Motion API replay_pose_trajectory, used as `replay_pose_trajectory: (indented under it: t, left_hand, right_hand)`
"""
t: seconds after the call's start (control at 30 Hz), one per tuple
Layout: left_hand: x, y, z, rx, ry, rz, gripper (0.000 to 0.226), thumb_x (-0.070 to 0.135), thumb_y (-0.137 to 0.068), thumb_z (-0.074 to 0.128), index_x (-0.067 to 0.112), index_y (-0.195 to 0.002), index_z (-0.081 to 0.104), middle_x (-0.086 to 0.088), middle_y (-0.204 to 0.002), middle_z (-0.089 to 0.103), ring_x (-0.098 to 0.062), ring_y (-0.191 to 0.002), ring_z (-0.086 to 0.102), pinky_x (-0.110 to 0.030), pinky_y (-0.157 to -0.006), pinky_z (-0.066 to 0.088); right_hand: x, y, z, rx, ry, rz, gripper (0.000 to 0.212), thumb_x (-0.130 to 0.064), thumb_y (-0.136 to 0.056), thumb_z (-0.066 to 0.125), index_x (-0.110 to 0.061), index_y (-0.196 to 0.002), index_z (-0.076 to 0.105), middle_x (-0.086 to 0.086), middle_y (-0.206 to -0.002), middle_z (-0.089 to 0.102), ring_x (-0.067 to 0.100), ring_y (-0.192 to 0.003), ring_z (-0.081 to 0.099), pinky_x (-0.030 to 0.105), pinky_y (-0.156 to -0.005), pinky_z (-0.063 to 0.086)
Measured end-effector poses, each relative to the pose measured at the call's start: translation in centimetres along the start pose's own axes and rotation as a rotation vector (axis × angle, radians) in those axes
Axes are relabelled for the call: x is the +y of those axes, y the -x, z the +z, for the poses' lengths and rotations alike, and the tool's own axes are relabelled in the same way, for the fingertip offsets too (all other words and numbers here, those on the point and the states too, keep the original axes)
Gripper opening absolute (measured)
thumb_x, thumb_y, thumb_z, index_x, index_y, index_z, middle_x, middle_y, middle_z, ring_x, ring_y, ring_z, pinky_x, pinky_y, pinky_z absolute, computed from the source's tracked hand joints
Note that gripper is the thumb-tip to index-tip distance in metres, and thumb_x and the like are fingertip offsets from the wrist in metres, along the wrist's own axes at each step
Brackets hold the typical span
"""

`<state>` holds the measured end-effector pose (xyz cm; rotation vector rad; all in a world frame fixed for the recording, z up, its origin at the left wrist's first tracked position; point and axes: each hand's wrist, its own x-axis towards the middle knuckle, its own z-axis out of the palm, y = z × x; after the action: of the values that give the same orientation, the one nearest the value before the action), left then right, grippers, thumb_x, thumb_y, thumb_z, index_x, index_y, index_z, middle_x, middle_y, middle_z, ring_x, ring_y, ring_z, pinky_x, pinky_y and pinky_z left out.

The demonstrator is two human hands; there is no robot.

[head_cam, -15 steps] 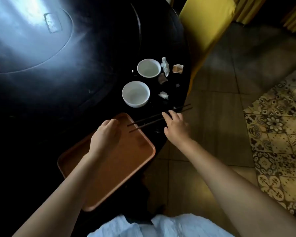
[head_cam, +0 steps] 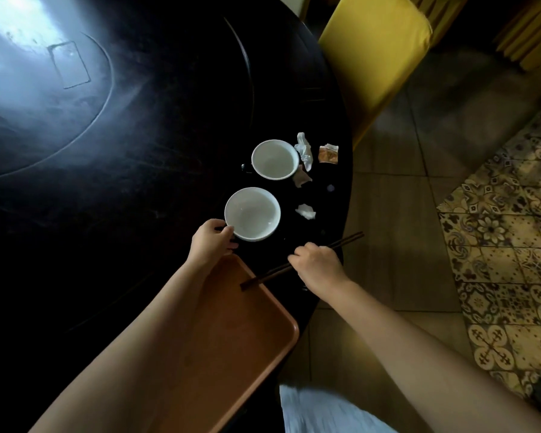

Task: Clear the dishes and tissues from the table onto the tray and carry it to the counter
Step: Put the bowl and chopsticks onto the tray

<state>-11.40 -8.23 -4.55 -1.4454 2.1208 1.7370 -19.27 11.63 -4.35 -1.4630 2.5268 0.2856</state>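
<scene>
Careful: your left hand (head_cam: 211, 245) seems to pinch the glazed, slippery bowl (head_cam: 252, 214) by its rim; your right hand (head_cam: 317, 265) clasps the stiff chopsticks (head_cam: 303, 260) mid-length.

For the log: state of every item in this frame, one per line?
Near white ceramic bowl: empty, upright, left hand at rim.
Far white ceramic bowl: empty, upright.
Dark wooden chopsticks: gripped by right hand.
Brown plastic tray: bare.
Crumpled white tissues: on table.
</scene>
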Motion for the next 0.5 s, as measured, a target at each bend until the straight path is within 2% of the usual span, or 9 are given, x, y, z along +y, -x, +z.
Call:
replay_pose_trajectory:
  t: [0.1, 0.23, 0.3, 0.43, 0.5]
  left_hand:
    - [-0.1, -0.3, 0.3, -0.039, 0.213, -0.108, 0.029, 0.016, -0.090, 0.051, 0.008, -0.117, 0.053, -0.011, -0.082, 0.067, -0.012, -0.065, 0.068, -0.023, -0.054, 0.056]
    - [-0.3, -0.1, 0.7, -0.126, 0.400, -0.179, 0.029, 0.015, -0.091, 0.050, 0.012, -0.119, 0.049, -0.013, -0.089, 0.066, -0.018, -0.076, 0.068, -0.020, -0.054, 0.056]
    - [-0.3, -0.3, 0.8, -0.157, 0.472, -0.199, 0.026, 0.014, -0.090, 0.050, 0.014, -0.116, 0.050, -0.013, -0.087, 0.067, -0.017, -0.070, 0.069, -0.019, -0.052, 0.055]
    - [-0.2, -0.4, 1.2, -0.148, 0.527, -0.202, 0.014, 0.008, -0.088, 0.050, 0.013, -0.098, 0.057, -0.010, -0.070, 0.070, -0.012, -0.056, 0.069, -0.019, -0.055, 0.056]
    - [-0.2, -0.3, 1.3, -0.100, 0.499, -0.178, 0.019, 0.006, -0.085, 0.048, 0.011, -0.101, 0.059, -0.014, -0.076, 0.068, -0.012, -0.057, 0.069, -0.018, -0.055, 0.056]
  right_hand:
    - [0.2, 0.0, -0.3, 0.007, 0.027, -0.075, 0.030, -0.008, -0.033, 0.086, -0.017, -0.049, 0.062, -0.001, -0.047, 0.058, 0.018, -0.045, 0.057, 0.021, -0.036, 0.042]
    - [0.7, 0.0, 0.0, 0.039, 0.023, -0.103, 0.026, -0.003, -0.039, 0.082, -0.016, -0.051, 0.063, -0.001, -0.048, 0.059, 0.017, -0.045, 0.056, 0.022, -0.036, 0.043]
    - [1.1, 0.2, 0.1, 0.062, 0.023, -0.101, 0.024, -0.004, -0.042, 0.081, -0.017, -0.054, 0.065, -0.002, -0.050, 0.060, 0.017, -0.047, 0.057, 0.023, -0.037, 0.044]
    - [1.5, 1.0, 0.2, 0.134, 0.008, -0.085, 0.022, -0.005, -0.047, 0.081, -0.019, -0.057, 0.066, -0.004, -0.051, 0.061, 0.016, -0.049, 0.058, 0.023, -0.042, 0.044]
    - [1.7, 1.5, 0.1, 0.196, -0.021, -0.067, 0.022, -0.005, -0.048, 0.080, -0.019, -0.058, 0.066, -0.004, -0.051, 0.061, 0.016, -0.048, 0.058, 0.023, -0.041, 0.044]
